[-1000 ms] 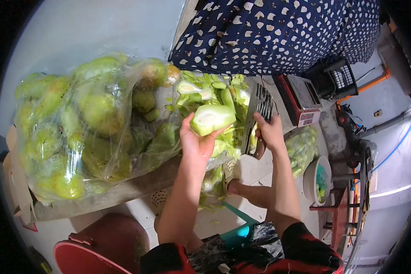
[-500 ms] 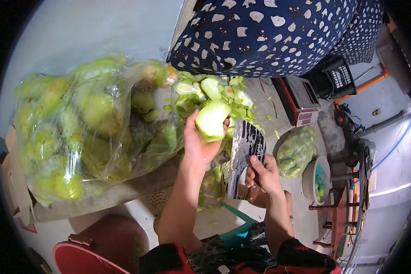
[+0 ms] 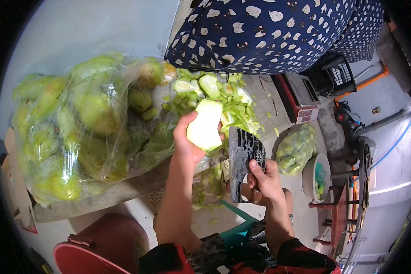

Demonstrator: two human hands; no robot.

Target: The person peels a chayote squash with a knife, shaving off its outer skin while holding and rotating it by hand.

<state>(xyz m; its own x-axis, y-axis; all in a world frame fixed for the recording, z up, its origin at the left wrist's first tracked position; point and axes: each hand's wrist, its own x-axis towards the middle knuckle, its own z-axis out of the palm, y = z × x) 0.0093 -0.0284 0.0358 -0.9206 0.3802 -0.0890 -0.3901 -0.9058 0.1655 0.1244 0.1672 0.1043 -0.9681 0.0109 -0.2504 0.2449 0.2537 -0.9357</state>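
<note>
A large pale-green peeled fruit [image 3: 205, 127], with a broad flat cut face, sits in my left hand [image 3: 189, 141]. My left fingers and thumb wrap its sides. My right hand [image 3: 267, 179] grips the handle of a wide, dark-bladed cleaver [image 3: 245, 155], its blade upright just right of the fruit and apart from it. Beyond the fruit lies a heap of green peelings and pale cut pieces [image 3: 235, 107] on the concrete ledge. The exact kind of fruit is unclear.
A clear plastic bag of whole green fruits [image 3: 93, 114] fills the left of the ledge. A red scale [image 3: 301, 100] stands at right, near another filled bag [image 3: 297, 150] and a bucket [image 3: 309, 180]. Below left is a red bin [image 3: 109, 242]. A person in patterned cloth [image 3: 269, 36] is opposite.
The fruit has turned in my left hand, showing a broad pale cut face, and has shifted slightly left. The cleaver has moved slightly down, with its blade turned flatter toward me.
</note>
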